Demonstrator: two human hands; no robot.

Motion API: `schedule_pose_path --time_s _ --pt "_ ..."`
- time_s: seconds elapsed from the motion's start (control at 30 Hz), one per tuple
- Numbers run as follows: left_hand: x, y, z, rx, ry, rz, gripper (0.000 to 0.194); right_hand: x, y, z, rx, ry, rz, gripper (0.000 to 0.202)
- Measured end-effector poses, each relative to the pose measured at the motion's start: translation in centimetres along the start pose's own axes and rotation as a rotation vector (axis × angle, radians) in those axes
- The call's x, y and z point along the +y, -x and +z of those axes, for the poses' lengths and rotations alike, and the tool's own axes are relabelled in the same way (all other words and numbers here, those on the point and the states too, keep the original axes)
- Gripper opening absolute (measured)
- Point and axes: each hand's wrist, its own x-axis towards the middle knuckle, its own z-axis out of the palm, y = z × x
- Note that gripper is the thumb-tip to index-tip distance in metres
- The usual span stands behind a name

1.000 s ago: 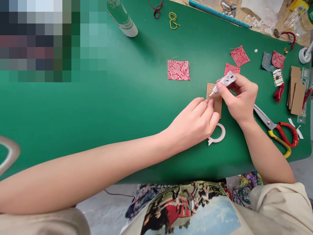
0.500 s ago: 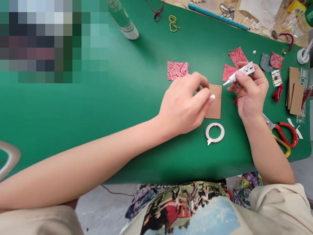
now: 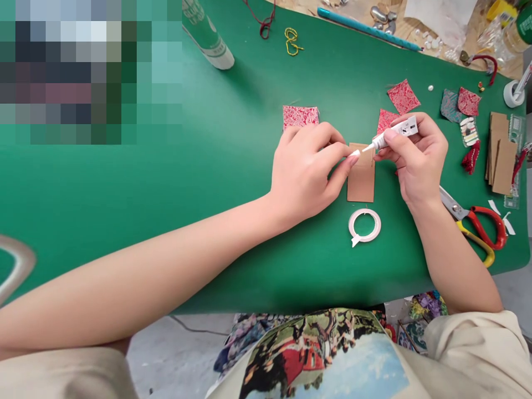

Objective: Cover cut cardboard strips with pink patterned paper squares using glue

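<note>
Pale floor (image 3: 174, 354) shows on your side of the table (image 3: 124, 183), whose smooth green top spreads around both hands. Scissors (image 3: 458, 211) lie right of your right forearm, partly hidden by it, apparently parked clear of the work yet reachable. Patterned red cloth (image 3: 300, 114) lies just beyond your left hand (image 3: 310, 166), partly covered by it. A brown card (image 3: 361, 185) lies flat between the hands, probably to keep it directly beneath the nozzle. The tape roll (image 3: 377, 225) sits near the card, on your side. Your right hand (image 3: 421, 158) grips a white tube (image 3: 397, 133), nozzle toward your left. Your left thumb and forefinger pinch a small white cap (image 3: 354, 154), seemingly aligned with the nozzle; whether they touch, you cannot tell.
</note>
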Motion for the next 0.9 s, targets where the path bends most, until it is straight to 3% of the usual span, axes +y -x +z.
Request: schedule_pose_path --time_s 0.5,0.63,0.9 --pt "0.2 0.1 0.2 -0.015 0.004 -0.008 0.034 -0.3 0.2 0.0 -0.176 -0.037 0.112 0.045" --pt "0.1 0.1 0.3 -0.006 0.023 -0.02 0.031 -0.5 0.2 -0.2 -0.218 0.016 0.107 0.04" --pt "-0.1 -0.4 0.3 -0.001 0.063 -0.076 0.033 -2.3 0.0 -1.0 -0.289 0.43 -0.211 0.023"
